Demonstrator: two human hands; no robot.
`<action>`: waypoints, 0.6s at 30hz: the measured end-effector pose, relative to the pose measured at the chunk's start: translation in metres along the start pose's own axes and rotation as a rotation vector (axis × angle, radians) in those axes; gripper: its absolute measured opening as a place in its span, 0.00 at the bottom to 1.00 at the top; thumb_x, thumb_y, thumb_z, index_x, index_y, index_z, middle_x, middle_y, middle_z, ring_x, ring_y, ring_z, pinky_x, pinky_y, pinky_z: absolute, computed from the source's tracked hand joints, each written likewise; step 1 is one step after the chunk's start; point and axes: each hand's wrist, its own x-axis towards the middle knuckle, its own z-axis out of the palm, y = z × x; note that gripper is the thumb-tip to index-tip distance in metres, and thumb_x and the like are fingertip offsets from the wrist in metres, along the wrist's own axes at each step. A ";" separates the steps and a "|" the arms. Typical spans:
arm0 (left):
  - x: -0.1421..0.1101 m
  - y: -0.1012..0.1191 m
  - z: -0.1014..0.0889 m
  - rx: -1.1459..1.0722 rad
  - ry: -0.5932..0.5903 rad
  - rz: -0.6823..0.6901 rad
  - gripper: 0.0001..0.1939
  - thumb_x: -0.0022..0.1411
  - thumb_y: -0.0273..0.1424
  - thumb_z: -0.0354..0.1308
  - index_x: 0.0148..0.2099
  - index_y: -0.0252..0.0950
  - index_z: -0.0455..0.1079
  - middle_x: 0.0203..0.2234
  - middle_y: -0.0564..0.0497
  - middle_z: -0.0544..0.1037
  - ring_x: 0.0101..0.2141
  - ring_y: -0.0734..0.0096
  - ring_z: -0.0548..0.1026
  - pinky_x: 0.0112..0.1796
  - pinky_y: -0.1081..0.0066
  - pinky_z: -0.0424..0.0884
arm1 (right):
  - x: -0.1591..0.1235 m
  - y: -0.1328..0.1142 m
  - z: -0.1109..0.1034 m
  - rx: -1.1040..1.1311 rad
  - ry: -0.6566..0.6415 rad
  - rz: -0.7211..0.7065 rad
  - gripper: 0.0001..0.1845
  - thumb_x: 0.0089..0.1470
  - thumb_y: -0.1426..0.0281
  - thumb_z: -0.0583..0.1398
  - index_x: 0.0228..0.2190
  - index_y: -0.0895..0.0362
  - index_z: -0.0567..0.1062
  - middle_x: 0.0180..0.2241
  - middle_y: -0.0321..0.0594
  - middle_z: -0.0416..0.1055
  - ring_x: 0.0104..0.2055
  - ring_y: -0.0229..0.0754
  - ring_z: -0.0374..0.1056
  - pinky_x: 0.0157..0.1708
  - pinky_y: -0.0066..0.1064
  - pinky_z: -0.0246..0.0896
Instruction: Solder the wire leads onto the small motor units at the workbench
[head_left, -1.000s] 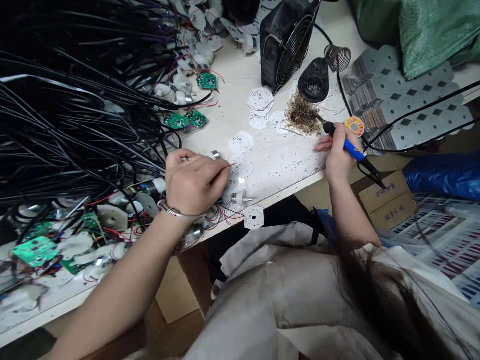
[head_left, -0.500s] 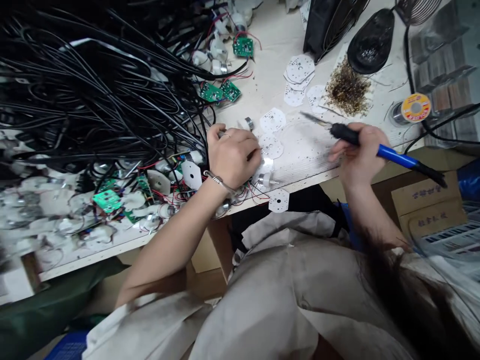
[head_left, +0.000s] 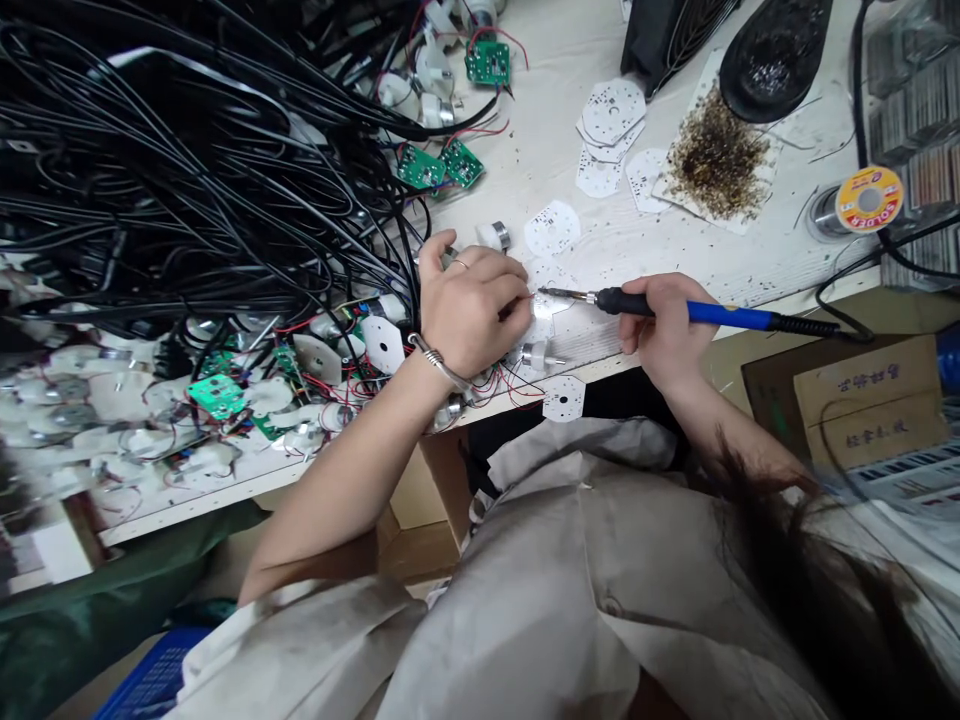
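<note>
My left hand [head_left: 474, 305] rests on the bench, thumb and forefinger pinched on what looks like a thin red wire [head_left: 531, 295]; its other end is hidden. Gripped in my right hand [head_left: 670, 335] is a soldering iron [head_left: 727, 315] with a blue handle and black grip. Its tip is right beside my left fingertips, over a white round circuit board [head_left: 551, 298]. Just beyond lies another white board [head_left: 553, 229]. A small motor-like part [head_left: 536, 355] with a shaft lies below the iron's tip, and one more white board [head_left: 563, 399] overhangs the bench edge.
Black cables [head_left: 225, 180] heap up on the left, with green circuit boards [head_left: 217, 396] and white parts in front. Stacked white boards [head_left: 611, 115], a dark-speckled pad [head_left: 716, 160], a black iron holder [head_left: 776, 60] and a solder spool [head_left: 868, 200] stand to the right.
My right hand has brought the soldering iron left and down, so its tip is now at my left fingertips. My left hand stays nearly in place. The view has shifted slightly.
</note>
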 end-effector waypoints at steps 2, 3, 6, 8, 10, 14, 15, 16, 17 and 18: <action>0.001 -0.001 0.001 -0.002 -0.014 0.031 0.12 0.67 0.33 0.54 0.33 0.43 0.77 0.40 0.54 0.85 0.47 0.58 0.79 0.65 0.37 0.59 | -0.002 -0.001 0.001 -0.013 -0.005 0.007 0.23 0.58 0.46 0.64 0.28 0.53 0.79 0.13 0.26 0.67 0.10 0.29 0.57 0.08 0.21 0.48; 0.002 -0.002 0.002 -0.002 -0.023 0.043 0.13 0.68 0.33 0.54 0.32 0.43 0.77 0.40 0.54 0.85 0.46 0.59 0.79 0.65 0.38 0.59 | -0.003 -0.001 0.001 -0.020 -0.008 0.012 0.23 0.58 0.46 0.64 0.28 0.53 0.79 0.13 0.26 0.67 0.10 0.29 0.57 0.09 0.21 0.48; 0.003 -0.004 0.004 -0.007 -0.039 0.054 0.13 0.67 0.33 0.54 0.32 0.42 0.77 0.39 0.55 0.85 0.45 0.60 0.80 0.65 0.37 0.58 | -0.003 -0.001 0.001 -0.030 -0.008 0.014 0.23 0.58 0.47 0.64 0.28 0.53 0.80 0.13 0.25 0.67 0.09 0.28 0.57 0.08 0.21 0.48; 0.004 -0.004 0.004 -0.015 -0.046 0.045 0.13 0.66 0.33 0.55 0.32 0.43 0.78 0.40 0.54 0.85 0.45 0.59 0.80 0.65 0.37 0.58 | -0.003 0.000 0.001 -0.035 -0.005 0.012 0.23 0.58 0.46 0.64 0.27 0.53 0.79 0.13 0.25 0.67 0.09 0.28 0.57 0.08 0.21 0.47; 0.004 -0.003 0.003 -0.026 -0.058 0.034 0.13 0.65 0.32 0.55 0.31 0.43 0.79 0.40 0.54 0.85 0.45 0.58 0.80 0.66 0.36 0.57 | -0.003 0.000 0.001 -0.051 -0.010 0.012 0.24 0.58 0.46 0.63 0.28 0.53 0.79 0.13 0.25 0.67 0.09 0.28 0.57 0.08 0.21 0.47; 0.005 0.000 -0.001 -0.037 -0.086 0.008 0.13 0.63 0.32 0.55 0.31 0.44 0.79 0.40 0.54 0.85 0.45 0.57 0.81 0.66 0.37 0.58 | -0.003 0.000 0.002 -0.076 -0.036 0.008 0.24 0.59 0.45 0.62 0.29 0.53 0.79 0.13 0.25 0.67 0.10 0.29 0.57 0.09 0.22 0.47; 0.005 0.001 -0.001 -0.037 -0.089 0.001 0.13 0.63 0.32 0.55 0.30 0.44 0.79 0.40 0.54 0.85 0.45 0.57 0.81 0.65 0.37 0.58 | -0.003 0.000 0.002 -0.083 -0.040 0.010 0.24 0.59 0.45 0.62 0.29 0.53 0.79 0.14 0.25 0.67 0.10 0.29 0.57 0.09 0.22 0.48; 0.006 0.001 -0.002 -0.037 -0.089 -0.004 0.13 0.63 0.33 0.55 0.30 0.44 0.79 0.40 0.54 0.86 0.44 0.57 0.81 0.65 0.37 0.58 | -0.003 0.000 0.002 -0.090 -0.046 0.015 0.24 0.59 0.45 0.62 0.29 0.53 0.79 0.14 0.25 0.67 0.10 0.29 0.57 0.09 0.22 0.48; 0.006 0.002 -0.002 -0.038 -0.087 -0.008 0.13 0.63 0.33 0.55 0.30 0.44 0.79 0.40 0.54 0.86 0.44 0.57 0.81 0.65 0.37 0.58 | -0.003 0.001 0.001 -0.096 -0.050 0.019 0.25 0.59 0.44 0.62 0.29 0.52 0.79 0.14 0.26 0.67 0.10 0.29 0.57 0.09 0.22 0.49; 0.006 0.002 -0.002 -0.038 -0.085 -0.011 0.12 0.63 0.33 0.55 0.30 0.44 0.78 0.40 0.54 0.85 0.44 0.57 0.81 0.65 0.37 0.58 | -0.003 0.001 0.001 -0.098 -0.049 0.020 0.25 0.59 0.44 0.62 0.29 0.53 0.79 0.14 0.26 0.67 0.10 0.29 0.57 0.09 0.22 0.49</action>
